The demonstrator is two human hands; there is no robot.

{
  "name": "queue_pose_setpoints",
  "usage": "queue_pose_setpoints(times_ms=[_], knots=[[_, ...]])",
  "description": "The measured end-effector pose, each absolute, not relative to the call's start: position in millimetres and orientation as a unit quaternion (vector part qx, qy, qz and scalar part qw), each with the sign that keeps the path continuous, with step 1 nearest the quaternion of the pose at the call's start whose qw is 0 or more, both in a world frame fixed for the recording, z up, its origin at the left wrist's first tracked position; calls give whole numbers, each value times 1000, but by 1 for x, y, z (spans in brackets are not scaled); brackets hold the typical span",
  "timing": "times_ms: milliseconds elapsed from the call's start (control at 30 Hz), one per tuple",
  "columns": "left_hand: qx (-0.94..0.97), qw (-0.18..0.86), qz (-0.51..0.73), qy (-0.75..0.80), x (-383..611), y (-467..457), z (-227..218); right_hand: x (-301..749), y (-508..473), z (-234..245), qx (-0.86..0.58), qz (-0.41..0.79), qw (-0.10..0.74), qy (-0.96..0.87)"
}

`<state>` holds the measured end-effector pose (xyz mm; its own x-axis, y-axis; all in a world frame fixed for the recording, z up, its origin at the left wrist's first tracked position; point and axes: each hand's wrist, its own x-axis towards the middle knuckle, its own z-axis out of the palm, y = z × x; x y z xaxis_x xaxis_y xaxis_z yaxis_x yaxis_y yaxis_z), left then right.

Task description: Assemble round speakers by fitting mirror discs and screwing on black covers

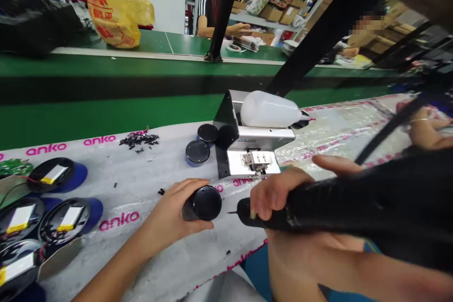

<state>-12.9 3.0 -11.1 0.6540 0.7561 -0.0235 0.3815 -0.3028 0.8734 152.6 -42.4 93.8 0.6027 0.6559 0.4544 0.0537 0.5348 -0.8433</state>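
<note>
My left hand (173, 214) is wrapped around a small black round device (203, 204), holding it on the white plastic sheet (141, 184). My right hand (279, 193) grips a black electric screwdriver (318, 210), index finger stretched out along the top. The screwdriver's thin bit (231, 213) points left, just beside the black device. Behind both hands stands a metal screw feeder box (247, 144) with a white plastic bottle (269, 109) lying on top.
Round housings with batteries (60, 219) lie at the left. Two black caps (198, 151) sit beside the feeder. A pile of black screws (139, 140) lies behind. A green conveyor (106, 104) runs across, with a yellow bag (116, 12). Other people work beyond; another hand (424, 130) rests at right.
</note>
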Motion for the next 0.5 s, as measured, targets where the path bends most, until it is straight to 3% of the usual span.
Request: queue_pose_setpoints(times_ms=[100, 300, 500], knots=[[777, 473, 209, 358, -13, 4, -11, 137, -35, 95, -428, 172, 783, -418], [762, 496, 231, 345, -10, 7, -11, 125, -15, 95, -418, 254, 759, -429], [744, 523, 241, 339, -9, 7, -6, 126, -4, 66, -350, 271, 731, -519]])
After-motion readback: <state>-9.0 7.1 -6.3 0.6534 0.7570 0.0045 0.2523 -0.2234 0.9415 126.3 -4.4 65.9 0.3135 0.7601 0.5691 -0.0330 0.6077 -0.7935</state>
